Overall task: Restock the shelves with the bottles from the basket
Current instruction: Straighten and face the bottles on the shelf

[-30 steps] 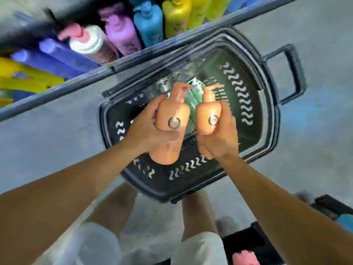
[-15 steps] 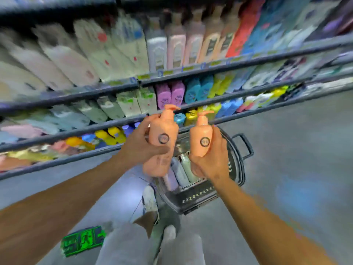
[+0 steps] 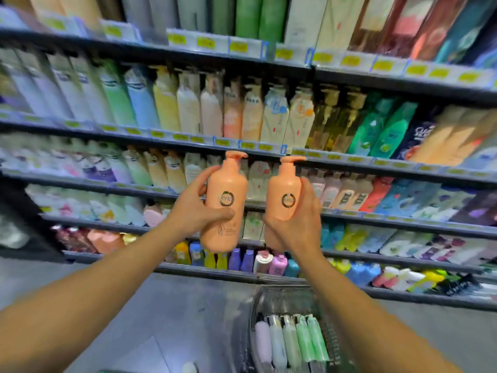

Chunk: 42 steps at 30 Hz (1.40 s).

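Both orange pump bottles have risen from over the basket to shelf height. At 9 o'clock of centre, the left hand (image 3: 197, 208) curls its fingers and thumb round the larger bottle (image 3: 224, 203); at 3 o'clock the right hand (image 3: 295, 224) grips the smaller bottle (image 3: 285, 195). Neither is shelved yet. At 6 o'clock the basket (image 3: 258, 300) holds five pale bottles (image 3: 291, 339) side by side, awaiting the shelves (image 3: 107, 131)

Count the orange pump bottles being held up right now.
2. The left hand grips the larger orange pump bottle; the right hand grips the smaller orange pump bottle beside it. Similar ones may stand on the blurred shelves.
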Motion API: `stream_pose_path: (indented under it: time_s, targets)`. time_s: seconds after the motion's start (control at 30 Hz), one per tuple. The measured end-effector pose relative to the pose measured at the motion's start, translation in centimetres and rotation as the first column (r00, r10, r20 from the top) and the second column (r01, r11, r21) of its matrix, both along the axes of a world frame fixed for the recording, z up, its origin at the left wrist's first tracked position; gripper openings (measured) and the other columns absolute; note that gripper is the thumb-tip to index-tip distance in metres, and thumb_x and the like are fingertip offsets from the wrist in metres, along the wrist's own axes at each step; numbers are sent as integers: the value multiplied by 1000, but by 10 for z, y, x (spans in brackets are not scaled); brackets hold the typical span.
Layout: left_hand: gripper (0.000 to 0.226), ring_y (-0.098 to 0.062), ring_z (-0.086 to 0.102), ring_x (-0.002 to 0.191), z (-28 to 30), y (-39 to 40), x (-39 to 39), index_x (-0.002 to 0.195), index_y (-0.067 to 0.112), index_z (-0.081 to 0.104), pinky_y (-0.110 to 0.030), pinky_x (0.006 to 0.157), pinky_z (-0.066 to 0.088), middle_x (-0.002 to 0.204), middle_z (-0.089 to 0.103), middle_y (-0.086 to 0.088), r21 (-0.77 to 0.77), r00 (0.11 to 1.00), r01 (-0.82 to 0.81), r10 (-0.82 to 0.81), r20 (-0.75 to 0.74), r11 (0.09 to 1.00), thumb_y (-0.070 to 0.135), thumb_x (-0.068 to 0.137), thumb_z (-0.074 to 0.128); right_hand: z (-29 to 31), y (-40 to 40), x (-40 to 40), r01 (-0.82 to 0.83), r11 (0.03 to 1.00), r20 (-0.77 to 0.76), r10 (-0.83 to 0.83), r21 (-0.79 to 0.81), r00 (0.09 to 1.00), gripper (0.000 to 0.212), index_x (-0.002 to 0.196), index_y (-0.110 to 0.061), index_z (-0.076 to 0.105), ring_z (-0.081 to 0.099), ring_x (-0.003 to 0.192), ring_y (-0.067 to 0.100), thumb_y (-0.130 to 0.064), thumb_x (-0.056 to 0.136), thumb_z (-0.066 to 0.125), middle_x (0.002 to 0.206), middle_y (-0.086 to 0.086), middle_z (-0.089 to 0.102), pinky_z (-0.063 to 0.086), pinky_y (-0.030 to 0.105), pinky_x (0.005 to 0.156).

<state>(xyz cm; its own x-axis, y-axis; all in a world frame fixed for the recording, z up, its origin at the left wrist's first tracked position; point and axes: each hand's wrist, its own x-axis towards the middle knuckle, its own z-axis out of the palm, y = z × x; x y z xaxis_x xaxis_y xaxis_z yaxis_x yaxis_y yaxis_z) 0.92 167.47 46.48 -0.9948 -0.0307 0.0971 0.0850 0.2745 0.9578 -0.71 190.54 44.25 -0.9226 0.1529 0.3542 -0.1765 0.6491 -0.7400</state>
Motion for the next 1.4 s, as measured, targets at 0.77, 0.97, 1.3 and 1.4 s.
stream_pose_path:
  time_s: [0.77, 0.97, 1.3, 1.4]
  targets:
    - [93, -18, 68, 98, 128, -332, 60, 129, 55, 47, -40, 77, 60, 112, 67, -3, 21, 922, -216, 211, -326, 976, 37, 46, 87, 144, -320, 6, -170, 984, -290, 147, -54, 946, 97, 139, -39, 30, 44, 107, 18, -46, 55, 77, 117, -2, 44, 35, 29, 80]
    - [88, -11, 65, 102, 145, -430, 59, 128, 52, 48, -35, 78, 59, 115, 65, 1, 45, 892, -242, 241, -382, 969, 27, 53, 87, 164, -424, -1, -241, 962, -334, 187, -128, 924, 108, 149, -38, 24, 33, 95, 1, -38, 59, 82, 116, -3, 37, 31, 21, 85]
    - [86, 0, 65, 95, 162, -546, 17, 127, 51, 51, -21, 66, 56, 113, 63, 10, 79, 849, -257, 265, -457, 963, 30, 53, 89, 190, -547, -62, -330, 931, -424, 239, -155, 873, 101, 140, -41, 33, 39, 93, -1, -34, 55, 88, 119, -6, 41, 32, 19, 79]
    - [87, 1, 64, 96, 165, -573, -6, 131, 46, 50, -22, 67, 56, 115, 62, 10, 65, 835, -281, 277, -474, 958, 30, 54, 88, 193, -575, -92, -351, 928, -444, 265, -123, 856, 102, 140, -39, 32, 40, 98, 1, -35, 55, 89, 125, -5, 44, 32, 20, 81]
